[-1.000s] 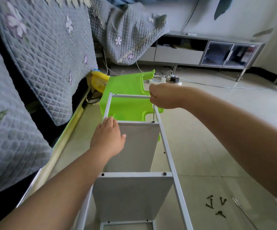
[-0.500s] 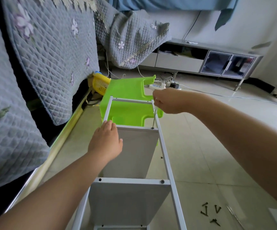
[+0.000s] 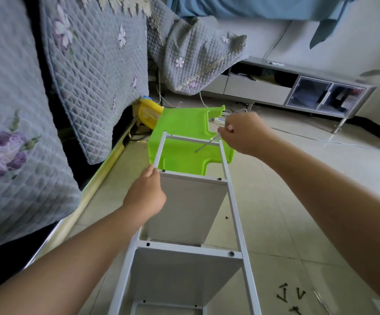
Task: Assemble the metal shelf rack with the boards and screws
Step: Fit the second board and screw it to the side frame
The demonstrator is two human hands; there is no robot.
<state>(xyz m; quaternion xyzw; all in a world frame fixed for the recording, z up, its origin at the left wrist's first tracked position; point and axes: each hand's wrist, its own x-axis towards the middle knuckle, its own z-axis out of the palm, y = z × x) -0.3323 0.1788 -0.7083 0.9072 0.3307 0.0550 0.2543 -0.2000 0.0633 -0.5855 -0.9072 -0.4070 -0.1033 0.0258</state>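
We see a pale glossy tiled floor [image 3: 286,201] with a grey quilted flowered cover [image 3: 89,71] at 10 o'clock and a low grey cabinet [image 3: 298,92] with glass doors at 1 o'clock. In the middle lies the white metal rack [image 3: 232,201] with its flat boards [image 3: 184,208], its far end over a bright green plastic stool [image 3: 184,133], and dark screws [image 3: 291,296] lie at 5 o'clock. Our left hand [image 3: 145,196] grips the left rail with curled fingers, while our right hand [image 3: 245,135] pinches a thin metal screwdriver [image 3: 207,145] above the far crossbar.
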